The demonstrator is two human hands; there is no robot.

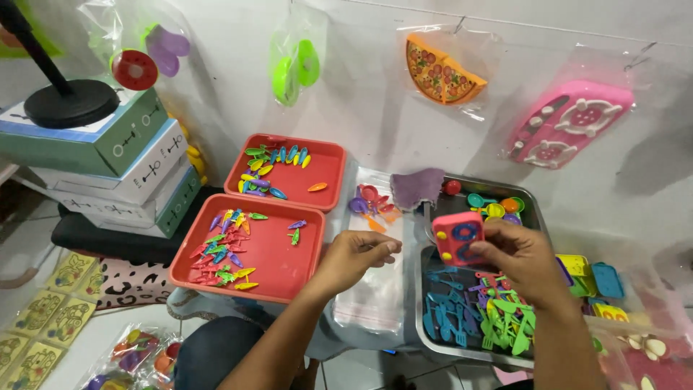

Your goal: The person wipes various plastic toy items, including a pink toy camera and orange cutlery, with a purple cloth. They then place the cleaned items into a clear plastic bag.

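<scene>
Pink toy: a small pink plastic block (458, 237) with a blue ring and red knobs on its face, shaped like a toy stove top, held in the air just above the near-left corner of the metal tray (432, 339).
Right hand: the right hand (521, 257) pinches the pink toy by its right edge, fingertips in front and thumb behind, closed snugly on it.
Left hand: the left hand (355, 256) hovers just left of the metal tray, fingers loosely curled and holding nothing, above a clear plastic bag (369, 303).
Metal tray: holds blue and green toy utensils (476, 318) at its near end and small coloured toy bowls (498, 208) at its far end.
Left of the metal tray: two red square trays (274, 249), one behind the other, scattered with tiny coloured toy pieces.
Wall behind the metal tray: bagged toys hang there, among them an orange pizza slice (442, 72) and a large pink toy stove (572, 123).
Handling, as judged: the pink toy looks light, rigid and hollow, with smooth, slightly slippery sides. Its flat side edges seem the best hold, since the raised knobs could snap under pressure.
</scene>
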